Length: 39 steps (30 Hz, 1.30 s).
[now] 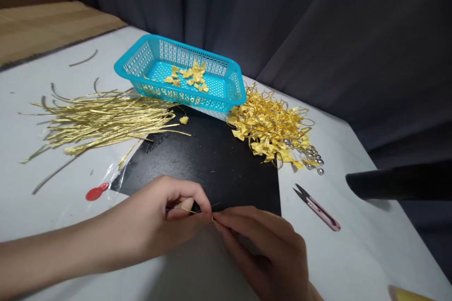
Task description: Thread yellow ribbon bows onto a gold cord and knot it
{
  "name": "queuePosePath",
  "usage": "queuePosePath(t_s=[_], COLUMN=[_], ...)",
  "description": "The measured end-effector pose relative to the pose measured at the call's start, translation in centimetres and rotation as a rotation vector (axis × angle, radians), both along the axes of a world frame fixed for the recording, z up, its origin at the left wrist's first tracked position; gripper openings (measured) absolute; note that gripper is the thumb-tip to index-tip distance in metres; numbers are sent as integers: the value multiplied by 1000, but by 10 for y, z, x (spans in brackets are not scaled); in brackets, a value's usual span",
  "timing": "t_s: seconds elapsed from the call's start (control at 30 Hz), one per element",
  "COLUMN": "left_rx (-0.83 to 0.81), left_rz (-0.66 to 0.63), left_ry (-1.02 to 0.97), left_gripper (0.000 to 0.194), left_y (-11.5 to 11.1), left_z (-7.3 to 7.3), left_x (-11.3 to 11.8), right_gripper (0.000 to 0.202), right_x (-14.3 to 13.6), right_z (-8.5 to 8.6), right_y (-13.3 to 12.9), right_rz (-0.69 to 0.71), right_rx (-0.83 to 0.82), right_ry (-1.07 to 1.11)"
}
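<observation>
My left hand (173, 211) is closed in a pinch, with a thin gold cord (190, 210) running through its curled fingers. Close against it, my right hand (261, 240) pinches at the same spot, fingertips touching or nearly touching the left thumb. A tiny gold bit shows between the two sets of fingertips; most of what they grip is hidden. Both hands are over the near edge of a black mat (205, 160). Beyond them a small yellow bow (184, 120) lies on the mat.
Gold cords (106, 120) lie in a bundle at left, near a red tag (97, 192). A blue basket (180, 99) holds several yellow bows. Looped yellow bows (271, 124) and small silver bells (312, 155) are piled at right, above pink thread snips (319, 209). A black cylinder (399, 181) juts in.
</observation>
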<state>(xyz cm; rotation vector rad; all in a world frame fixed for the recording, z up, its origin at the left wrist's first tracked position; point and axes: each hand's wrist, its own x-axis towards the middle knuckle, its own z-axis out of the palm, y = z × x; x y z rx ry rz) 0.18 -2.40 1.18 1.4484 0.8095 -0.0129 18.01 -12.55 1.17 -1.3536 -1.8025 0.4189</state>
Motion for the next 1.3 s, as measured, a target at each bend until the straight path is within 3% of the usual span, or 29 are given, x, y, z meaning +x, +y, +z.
queuePosePath(t_s=[0.13, 0.37, 0.6, 0.93, 1.3], left_rx=[-13, 62, 178, 551, 620], left_rz=[12, 37, 26, -65, -62], left_ry=[-12, -20, -24, -161, -171], left_gripper=[28, 25, 17, 17, 19], left_y=[0, -4, -3, -7, -9], left_z=[-2, -4, 2, -6, -7], left_x=[-1, 0, 1, -2, -3], right_gripper=[22, 31, 30, 29, 19], right_x=[0, 2, 0, -3, -4], right_z=[1, 2, 1, -1, -3], right_y=[0, -4, -6, -7, -6], right_rz=[0, -49, -63, -66, -64], right_rx=[-42, -257, -237, -222, -190], right_ry=[43, 170, 153, 148, 134])
